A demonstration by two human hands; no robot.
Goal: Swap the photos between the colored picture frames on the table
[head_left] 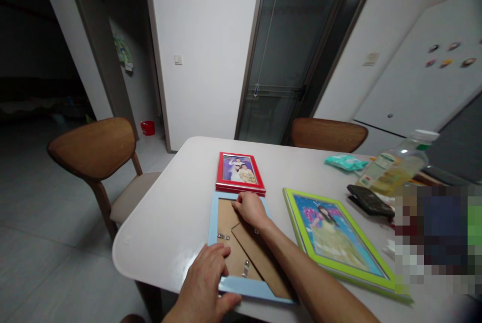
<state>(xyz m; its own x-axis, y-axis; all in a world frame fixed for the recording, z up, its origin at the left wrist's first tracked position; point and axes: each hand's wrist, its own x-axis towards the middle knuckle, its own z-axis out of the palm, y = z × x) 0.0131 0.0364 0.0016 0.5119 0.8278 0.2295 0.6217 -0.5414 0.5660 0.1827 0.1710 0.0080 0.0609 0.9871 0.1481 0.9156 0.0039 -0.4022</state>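
A light-blue picture frame (pixel 250 287) lies face down near the table's front edge, its brown backing board (pixel 230 255) and folded stand facing up. Small metal clips (pixel 246 268) show on the backing. My left hand (pixel 207 283) grips the frame's near left corner, thumb at the front edge and fingers over the top. At the far edge of the backing, my right hand (pixel 250 208) is closed with its fingertips pressed down; whatever they pinch is hidden. My right forearm covers part of the frame's right side.
Red picture frames (pixel 241 172) lie stacked just beyond. To the right are a large green frame (pixel 339 237), a black phone (pixel 371 202), a teal packet (pixel 345 163) and a bottle of yellowish liquid (pixel 395 165). Wooden chairs (pixel 96 149) stand around the white table (pixel 165 242).
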